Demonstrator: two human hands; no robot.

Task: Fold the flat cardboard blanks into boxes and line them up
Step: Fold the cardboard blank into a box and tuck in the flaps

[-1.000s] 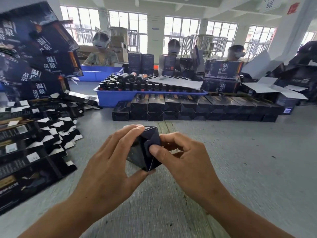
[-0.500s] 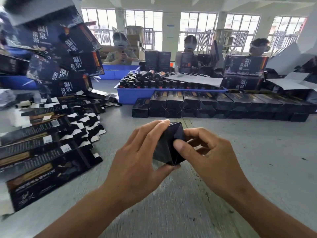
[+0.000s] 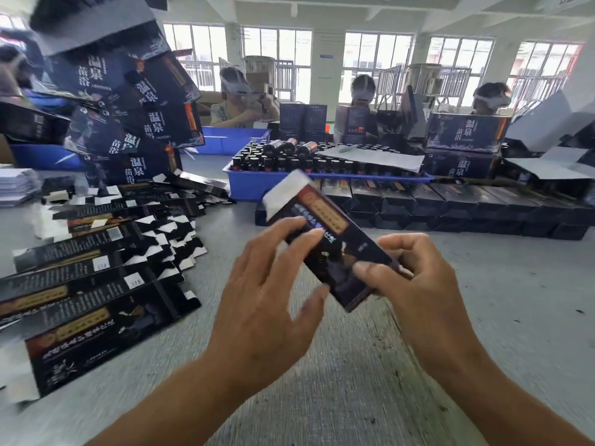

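Note:
A dark folded box (image 3: 335, 249) with a white flap open at its far end lies tilted in the air above the grey table (image 3: 483, 317). My right hand (image 3: 415, 284) grips its near end, thumb on top. My left hand (image 3: 267, 294) has its fingertips on the box's upper face, fingers fairly straight and blurred. A spread of flat cardboard blanks (image 3: 90, 272) lies at the left. A row of finished dark boxes (image 3: 450, 204) lines the table behind the hands.
A blue tray (image 3: 257, 185) full of dark bottles stands behind the row. Large printed cartons (image 3: 128, 123) are stacked at the upper left and more at the right (image 3: 467, 133). Three people sit across the table. White paper sheets lie at the far right.
The box has been turned from end-on to lengthwise, now showing its long printed face. My left hand has loosened from gripping it. The camera has swung left and tilted up slightly.

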